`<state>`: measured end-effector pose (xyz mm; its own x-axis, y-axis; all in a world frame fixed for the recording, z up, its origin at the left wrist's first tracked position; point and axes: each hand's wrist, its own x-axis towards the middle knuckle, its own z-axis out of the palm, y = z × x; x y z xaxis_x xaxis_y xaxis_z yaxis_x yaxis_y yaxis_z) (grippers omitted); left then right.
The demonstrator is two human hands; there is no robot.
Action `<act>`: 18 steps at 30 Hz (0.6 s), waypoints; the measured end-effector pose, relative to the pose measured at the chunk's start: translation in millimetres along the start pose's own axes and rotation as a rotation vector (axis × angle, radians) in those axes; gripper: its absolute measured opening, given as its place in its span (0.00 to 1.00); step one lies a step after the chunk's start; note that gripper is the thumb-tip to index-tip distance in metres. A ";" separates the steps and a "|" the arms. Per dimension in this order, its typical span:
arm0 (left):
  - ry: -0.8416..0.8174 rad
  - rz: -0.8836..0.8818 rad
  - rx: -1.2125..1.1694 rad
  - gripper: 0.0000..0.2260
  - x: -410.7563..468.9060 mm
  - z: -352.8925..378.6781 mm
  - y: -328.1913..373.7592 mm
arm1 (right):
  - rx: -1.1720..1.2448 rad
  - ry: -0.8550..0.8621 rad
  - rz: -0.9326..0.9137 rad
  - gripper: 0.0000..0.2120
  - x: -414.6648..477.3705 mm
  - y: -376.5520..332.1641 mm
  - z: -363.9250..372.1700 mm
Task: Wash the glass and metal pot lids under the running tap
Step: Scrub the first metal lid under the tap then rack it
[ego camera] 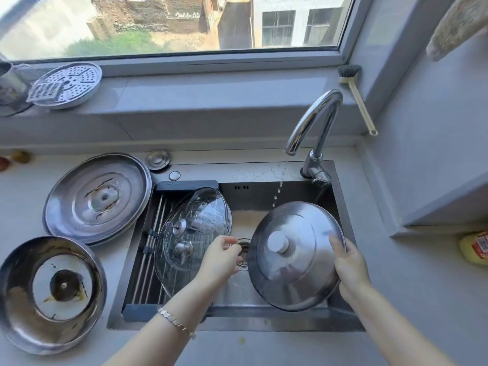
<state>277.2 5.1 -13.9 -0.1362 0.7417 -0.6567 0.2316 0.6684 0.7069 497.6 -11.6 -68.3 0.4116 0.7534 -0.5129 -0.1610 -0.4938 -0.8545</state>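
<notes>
Metal lid (295, 257), lower right, likely slippery, stiff; right hand (348, 265) grips its rim; left hand (221, 257) loosely curled, empty; knob (277, 244) safer.

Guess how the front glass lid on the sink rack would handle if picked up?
The glass lid looks wet, so probably slippery; its knob seems the safest hold. Being glass, it would likely crack if knocked against the sink. Rigid, it shouldn't flex.

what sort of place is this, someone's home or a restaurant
Most likely a home kitchen: a steel sink under a window, its tap running, a metal lid held in the right hand, more lids on the counter, a dish brush by the window.
</notes>
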 end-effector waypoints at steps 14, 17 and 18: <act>0.184 0.074 -0.139 0.09 -11.4 -55.6 -27.2 | -0.108 -0.194 -0.321 0.10 -37.9 -47.1 24.7; 0.283 0.086 -0.215 0.08 -9.8 -82.2 -38.0 | -0.108 -0.159 -0.353 0.16 -44.4 -64.9 43.4; 0.308 0.085 -0.236 0.08 -8.8 -91.1 -41.7 | -0.106 -0.134 -0.363 0.19 -46.6 -69.6 49.9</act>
<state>180.9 -24.2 -13.7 -0.4171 0.7527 -0.5093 0.0312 0.5719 0.8197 444.9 9.2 11.0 0.3033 0.9335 -0.1912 0.0694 -0.2218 -0.9726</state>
